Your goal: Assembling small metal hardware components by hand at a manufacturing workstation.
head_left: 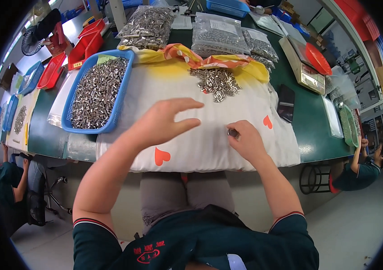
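My right hand (pixel 247 140) is closed, thumb and fingers pinching a small dark metal cylinder (pixel 233 133) just above the white cloth. To its left, my left hand (pixel 169 118) hovers with thumb and index finger apart and nothing between them. Beyond both hands lies a loose pile of small shiny metal cylinders (pixel 218 83) on the cloth. A blue plastic basket (pixel 65 118) full of similar metal pieces (pixel 99 92) stands left of my left hand. The white cloth (pixel 200 150), printed with orange hearts, covers the table in front of me.
Bags of metal parts (pixel 149 26) (pixel 220 33) stand at the back. Right of the cloth lie a dark phone (pixel 286 103) and a scale (pixel 306 74) bearing a red tray (pixel 318 59). Red bins (pixel 52 71) sit at left. Other people (pixel 358 168) sit at both sides.
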{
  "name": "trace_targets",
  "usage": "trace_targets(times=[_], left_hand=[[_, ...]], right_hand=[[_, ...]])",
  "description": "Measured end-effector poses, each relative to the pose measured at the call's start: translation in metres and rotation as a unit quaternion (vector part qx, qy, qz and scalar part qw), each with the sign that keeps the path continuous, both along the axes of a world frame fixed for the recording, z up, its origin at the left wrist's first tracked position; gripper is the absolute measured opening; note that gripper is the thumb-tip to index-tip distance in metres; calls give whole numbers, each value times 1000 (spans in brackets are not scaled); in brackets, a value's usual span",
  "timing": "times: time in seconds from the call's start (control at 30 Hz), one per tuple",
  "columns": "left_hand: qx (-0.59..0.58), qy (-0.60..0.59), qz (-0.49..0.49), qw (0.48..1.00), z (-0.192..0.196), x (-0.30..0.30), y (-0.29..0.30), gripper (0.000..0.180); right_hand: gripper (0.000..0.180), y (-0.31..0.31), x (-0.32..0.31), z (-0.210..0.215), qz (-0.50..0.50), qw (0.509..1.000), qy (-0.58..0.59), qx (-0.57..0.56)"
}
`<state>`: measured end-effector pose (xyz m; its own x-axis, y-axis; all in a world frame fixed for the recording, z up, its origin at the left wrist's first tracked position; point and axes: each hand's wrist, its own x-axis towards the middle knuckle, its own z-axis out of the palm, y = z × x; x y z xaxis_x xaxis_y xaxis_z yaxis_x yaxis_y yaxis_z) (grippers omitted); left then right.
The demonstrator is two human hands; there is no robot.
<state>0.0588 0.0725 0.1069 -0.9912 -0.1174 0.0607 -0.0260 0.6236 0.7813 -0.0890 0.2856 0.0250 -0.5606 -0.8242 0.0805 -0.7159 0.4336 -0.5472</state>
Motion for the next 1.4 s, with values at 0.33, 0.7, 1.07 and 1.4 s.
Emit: trace_targets(times=[0.33, 0.7, 1.07, 1.4], left_hand=[[652, -70, -15, 755, -81, -47, -23, 30], [676, -12, 20, 737, -101, -59, -39, 28], [633, 1, 32, 773, -105, -56, -39, 37], [622, -8, 40, 782, -98, -60, -36, 37]], right_hand=[[39, -99, -1, 39, 131, 957, -28, -258], [21, -87, -61, 1, 34, 991, 1, -131], [7, -94, -53, -4, 59, 988, 138, -35], [9, -91, -49, -5, 46, 990, 135, -10]])
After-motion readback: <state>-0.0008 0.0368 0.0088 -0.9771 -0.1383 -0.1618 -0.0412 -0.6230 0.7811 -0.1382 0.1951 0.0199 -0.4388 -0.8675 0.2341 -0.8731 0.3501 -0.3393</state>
